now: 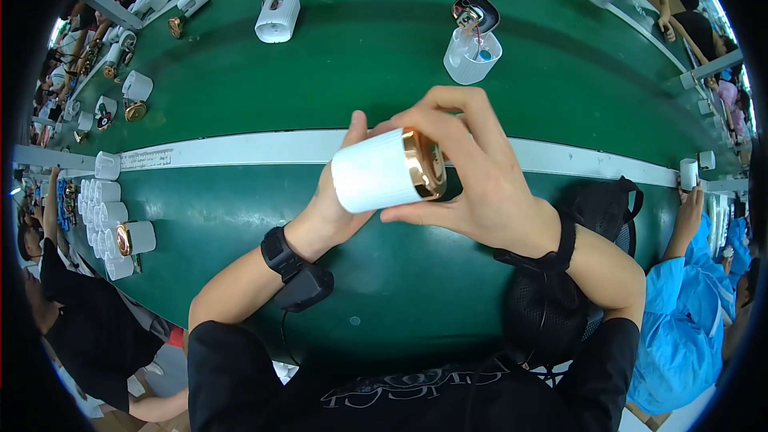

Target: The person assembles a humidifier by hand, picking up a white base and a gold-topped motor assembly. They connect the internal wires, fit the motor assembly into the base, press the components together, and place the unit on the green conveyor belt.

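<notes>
Tilted above the green worktable, a white ribbed cylinder with a shiny copper-gold cap lies across both my hands. My left hand is closed around the white body from behind and below, its thumb rising past the upper edge. On the capped end, my right hand has its fingers curled over the top and its thumb under the lower edge. The right palm side and part of the cap's end are hidden by the fingers.
A stack of white cylinders stands at the left, beside a gold-capped one. Past the white rail are a white housing and one with exposed wires. A black backpack sits right, near a person in blue.
</notes>
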Demonstrator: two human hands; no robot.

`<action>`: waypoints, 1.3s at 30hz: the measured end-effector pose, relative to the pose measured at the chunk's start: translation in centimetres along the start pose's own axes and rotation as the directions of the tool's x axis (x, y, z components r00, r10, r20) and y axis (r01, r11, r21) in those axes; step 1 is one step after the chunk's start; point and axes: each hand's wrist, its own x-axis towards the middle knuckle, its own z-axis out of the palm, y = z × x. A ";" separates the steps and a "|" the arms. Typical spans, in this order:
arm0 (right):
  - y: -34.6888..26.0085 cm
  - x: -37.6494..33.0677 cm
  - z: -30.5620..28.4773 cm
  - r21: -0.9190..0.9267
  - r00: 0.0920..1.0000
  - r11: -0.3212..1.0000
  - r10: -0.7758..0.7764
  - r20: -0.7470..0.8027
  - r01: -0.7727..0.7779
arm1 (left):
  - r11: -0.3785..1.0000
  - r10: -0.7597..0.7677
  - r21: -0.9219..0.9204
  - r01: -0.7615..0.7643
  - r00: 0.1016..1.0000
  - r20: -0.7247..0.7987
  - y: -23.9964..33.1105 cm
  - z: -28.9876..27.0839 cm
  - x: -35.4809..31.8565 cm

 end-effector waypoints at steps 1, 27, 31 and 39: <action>-0.1 0.2 -0.1 0.064 0.998 0.996 0.064 0.005 -0.064 | 1.000 0.002 -0.011 -0.002 1.000 0.003 -0.1 -0.3 0.2; 6.4 2.8 -4.7 -0.545 0.832 0.649 0.523 -0.186 -0.530 | 0.314 0.486 0.820 -0.478 0.823 0.293 0.5 -2.1 -1.3; 5.4 3.0 -3.6 -0.470 0.854 0.717 0.479 -0.204 -0.514 | 0.276 0.507 0.833 -0.480 0.809 0.298 0.2 -1.9 -1.5; -0.3 0.0 0.2 -0.056 0.896 0.919 0.392 0.209 -0.390 | 0.003 0.459 0.841 -0.541 0.748 0.479 -0.9 -2.8 -1.2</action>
